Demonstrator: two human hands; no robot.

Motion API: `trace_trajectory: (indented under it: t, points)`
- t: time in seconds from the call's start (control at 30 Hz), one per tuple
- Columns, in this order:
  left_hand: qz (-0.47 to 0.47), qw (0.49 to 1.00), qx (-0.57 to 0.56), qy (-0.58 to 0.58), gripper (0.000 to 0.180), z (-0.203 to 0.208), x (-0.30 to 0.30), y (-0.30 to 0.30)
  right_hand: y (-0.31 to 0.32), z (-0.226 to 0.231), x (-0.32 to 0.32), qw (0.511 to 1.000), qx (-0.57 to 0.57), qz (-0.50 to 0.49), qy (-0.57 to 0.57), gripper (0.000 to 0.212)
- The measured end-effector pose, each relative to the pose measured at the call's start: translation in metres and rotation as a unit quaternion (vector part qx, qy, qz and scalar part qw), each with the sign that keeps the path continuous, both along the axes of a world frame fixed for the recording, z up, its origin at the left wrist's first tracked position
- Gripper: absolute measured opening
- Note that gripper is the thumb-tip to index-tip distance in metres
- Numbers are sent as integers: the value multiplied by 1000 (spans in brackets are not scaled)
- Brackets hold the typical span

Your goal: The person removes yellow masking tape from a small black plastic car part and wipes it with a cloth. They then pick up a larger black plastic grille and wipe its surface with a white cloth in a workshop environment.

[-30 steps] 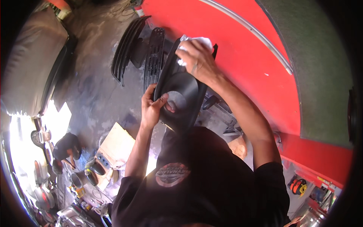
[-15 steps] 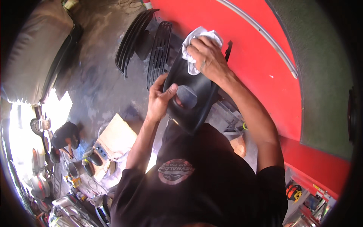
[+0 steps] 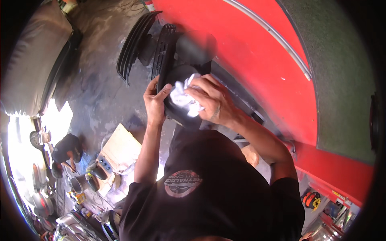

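Note:
A black moulded plastic panel (image 3: 181, 73) is held up in front of my body. My left hand (image 3: 156, 103) is closed on its left edge, with the thumb over the face and the fingers behind. In my right hand (image 3: 215, 99) is a crumpled white cloth (image 3: 183, 98), bunched under bent fingers and pressed against the near part of the panel. Cloth and hand cover much of this part, including the place of its round opening. The panel's far end is blurred. Beyond it, to the left, are two slatted black grilles, a wide one (image 3: 130, 50) and a narrower one (image 3: 159, 54).
A red surface (image 3: 261, 52) with a grey tube (image 3: 277, 38) borders a green surface (image 3: 341, 80) at right. At left, another person (image 3: 67, 149) bends near a cardboard sheet (image 3: 122, 144) and scattered items. A covered bulky shape (image 3: 36, 52) stands far left.
My right hand has drawn the cloth from the panel's far end down to its near part. The panel has tilted and shifted left with my left hand, which keeps its hold.

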State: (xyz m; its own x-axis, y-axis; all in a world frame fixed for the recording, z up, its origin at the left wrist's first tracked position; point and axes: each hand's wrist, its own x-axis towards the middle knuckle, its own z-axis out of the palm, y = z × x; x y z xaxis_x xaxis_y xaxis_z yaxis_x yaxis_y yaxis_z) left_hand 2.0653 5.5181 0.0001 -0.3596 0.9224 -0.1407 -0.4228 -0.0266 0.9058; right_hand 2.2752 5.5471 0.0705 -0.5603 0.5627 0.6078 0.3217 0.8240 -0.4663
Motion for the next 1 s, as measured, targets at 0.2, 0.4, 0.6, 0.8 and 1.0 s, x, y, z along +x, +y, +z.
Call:
trace_trajectory:
  t: [0.2, 0.4, 0.6, 0.8, 1.0]
  points:
    - [-95, 995, -13, -14, 46, 11, 12, -13, 79, -69, 46, 987, -45, -154, 5, 30]
    - [-12, 999, 37, 17, 47, 16, 20, 8, 45, -102, 18, 988, -67, -119, 72, 46]
    - [26, 997, 28, 70, 41, -21, -1, 46, -45, -134, 40, 943, -326, 35, 52, 35]
    - [36, 988, 10, 149, 39, -61, 8, 55, 28, -90, -9, 952, -183, -77, 232, 46]
    - [-75, 989, -88, 91, 39, -111, -3, 73, 15, -146, -50, 965, -206, -126, 100, 35]
